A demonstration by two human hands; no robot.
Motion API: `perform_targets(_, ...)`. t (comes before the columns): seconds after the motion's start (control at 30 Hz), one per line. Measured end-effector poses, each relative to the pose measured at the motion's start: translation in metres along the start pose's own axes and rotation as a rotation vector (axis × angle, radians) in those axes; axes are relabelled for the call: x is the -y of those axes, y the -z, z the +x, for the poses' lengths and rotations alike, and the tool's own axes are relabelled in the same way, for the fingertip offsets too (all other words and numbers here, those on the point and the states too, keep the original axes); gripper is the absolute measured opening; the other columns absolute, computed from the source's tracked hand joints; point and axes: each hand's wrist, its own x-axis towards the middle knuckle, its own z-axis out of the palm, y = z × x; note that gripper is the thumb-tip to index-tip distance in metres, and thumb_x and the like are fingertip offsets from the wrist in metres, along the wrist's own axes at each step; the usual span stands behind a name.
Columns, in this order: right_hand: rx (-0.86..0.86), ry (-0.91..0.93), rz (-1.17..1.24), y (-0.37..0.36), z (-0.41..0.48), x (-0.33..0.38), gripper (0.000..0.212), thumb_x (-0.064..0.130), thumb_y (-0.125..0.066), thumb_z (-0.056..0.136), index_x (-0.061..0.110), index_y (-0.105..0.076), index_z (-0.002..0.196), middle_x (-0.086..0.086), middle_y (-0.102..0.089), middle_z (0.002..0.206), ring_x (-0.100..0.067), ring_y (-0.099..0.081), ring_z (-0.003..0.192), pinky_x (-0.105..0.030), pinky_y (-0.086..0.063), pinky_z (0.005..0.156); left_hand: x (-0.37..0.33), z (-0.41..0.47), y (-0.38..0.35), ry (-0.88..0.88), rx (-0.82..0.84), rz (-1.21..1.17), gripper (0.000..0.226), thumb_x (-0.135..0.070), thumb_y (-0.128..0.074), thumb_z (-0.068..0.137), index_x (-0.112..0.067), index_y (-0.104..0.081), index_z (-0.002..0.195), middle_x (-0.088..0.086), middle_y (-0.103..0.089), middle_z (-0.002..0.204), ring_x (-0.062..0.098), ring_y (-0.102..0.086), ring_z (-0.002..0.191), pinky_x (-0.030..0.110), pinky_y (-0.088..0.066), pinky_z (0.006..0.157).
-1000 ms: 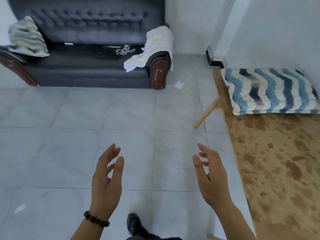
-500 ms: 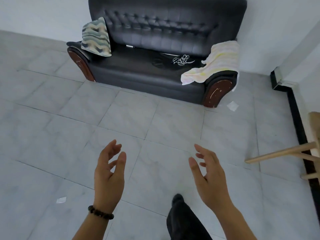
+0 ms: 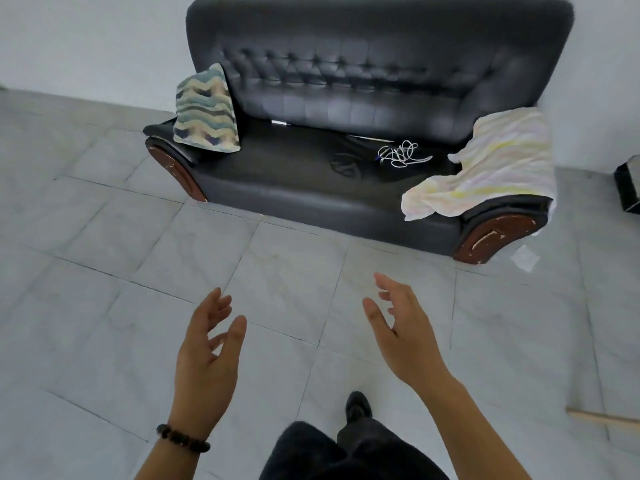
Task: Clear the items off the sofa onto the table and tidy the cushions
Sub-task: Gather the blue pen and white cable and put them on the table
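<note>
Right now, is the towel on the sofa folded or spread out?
Spread, rumpled: the towel drapes loosely over the armrest of the sofa, one corner trailing onto the seat; no neat folds show.

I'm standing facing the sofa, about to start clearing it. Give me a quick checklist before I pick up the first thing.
1. Hands free: left hand and right hand open, holding nothing: ok.
2. Reach: both hands over floor tiles, short of the sofa: not ok.
3. Items spotted: white cable on the seat, cloth over right armrest: ok.
4. Tidiness: cushion leans tilted at left armrest: not ok.
5. Identity of dark object beside the cable: cannot tell.
6. Drop-off: table out of view: cannot tell.
</note>
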Motion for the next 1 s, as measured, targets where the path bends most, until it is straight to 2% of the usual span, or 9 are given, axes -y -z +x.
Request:
perform_targets(0.17, 0.054, 0.038, -0.046, -0.021, 0.121, 0.018, 0.063, 0.068, -0.03, 0.093, 0.035, -0.037, 0.146, 0.021, -0.044, 0.139, -0.001, -0.05, 0.122, -0.024, -0.046, 0.101, 0.004, 0.111, -0.015, 0.028, -0.033, -0.043, 0.046, -0.024, -0.057, 0.092, -0.031, -0.044, 0.135, -0.015, -0.058, 0.126, -0.003, -0.053, 0.117, 0.015, -0.044, 0.082)
perform_targets(0.3, 0.016, -0.031, -0.071, -0.05, 0.22, 0.015, 0.061, 0.067, -0.031, 0.094, 0.035, -0.037, 0.145, 0.026, -0.041, 0.133, -0.001, -0.05, 0.12, -0.027, -0.047, 0.103, 0.022, 0.223, -0.045, 0.037, 0.031, -0.054, 0.049, -0.025, -0.058, 0.091, -0.025, -0.045, 0.138, -0.012, -0.057, 0.129, -0.003, -0.053, 0.118, 0.01, -0.044, 0.079)
perform_targets(0.47, -0.019, -0.12, -0.134, -0.053, 0.336, 0.037, 0.051, 0.049, -0.044, 0.099, 0.037, -0.034, 0.147, 0.018, -0.043, 0.141, 0.0, -0.047, 0.124, -0.023, -0.043, 0.104, -0.002, 0.383, -0.089, -0.026, 0.182, -0.048, 0.048, -0.024, -0.056, 0.092, -0.024, -0.044, 0.138, -0.008, -0.054, 0.133, -0.002, -0.053, 0.114, 0.006, -0.042, 0.079)
perform_targets(0.63, -0.238, -0.222, -0.071, -0.018, 0.419, 0.047, 0.05, 0.046, -0.048, 0.098, 0.039, -0.036, 0.145, 0.022, -0.045, 0.133, 0.002, -0.048, 0.122, -0.027, -0.046, 0.099, -0.06, 0.512, -0.152, -0.193, 0.408, -0.035, 0.049, -0.023, -0.057, 0.093, -0.024, -0.043, 0.14, -0.013, -0.054, 0.13, -0.012, -0.049, 0.116, 0.0, -0.041, 0.081)
perform_targets(0.7, -0.324, -0.281, -0.042, -0.006, 0.442, 0.038, 0.05, 0.044, -0.05, 0.097, 0.036, -0.038, 0.145, 0.02, -0.046, 0.131, 0.0, -0.048, 0.121, -0.028, -0.046, 0.099, -0.079, 0.548, -0.185, -0.249, 0.478, -0.016, 0.051, -0.021, -0.058, 0.093, -0.023, -0.042, 0.141, -0.014, -0.053, 0.13, -0.009, -0.049, 0.118, 0.001, -0.042, 0.083)
perform_targets(0.8, -0.392, -0.373, 0.023, 0.012, 0.478, 0.014, 0.049, 0.042, -0.052, 0.097, 0.035, -0.04, 0.145, 0.019, -0.046, 0.131, 0.0, -0.048, 0.121, -0.027, -0.045, 0.1, -0.098, 0.589, -0.243, -0.248, 0.56, -0.014, 0.051, -0.019, -0.058, 0.094, -0.022, -0.041, 0.142, -0.011, -0.052, 0.133, 0.0, -0.049, 0.123, 0.013, -0.045, 0.091)
perform_targets(1.0, -0.358, -0.445, 0.083, 0.072, 0.576, -0.054, 0.048, 0.038, -0.054, 0.099, 0.035, -0.041, 0.144, 0.023, -0.046, 0.128, 0.004, -0.049, 0.118, -0.023, -0.045, 0.096, -0.129, 0.636, -0.369, -0.147, 0.622, 0.03, 0.051, -0.019, -0.058, 0.094, -0.026, -0.04, 0.141, -0.011, -0.051, 0.133, 0.0, -0.049, 0.122, 0.019, -0.044, 0.092)
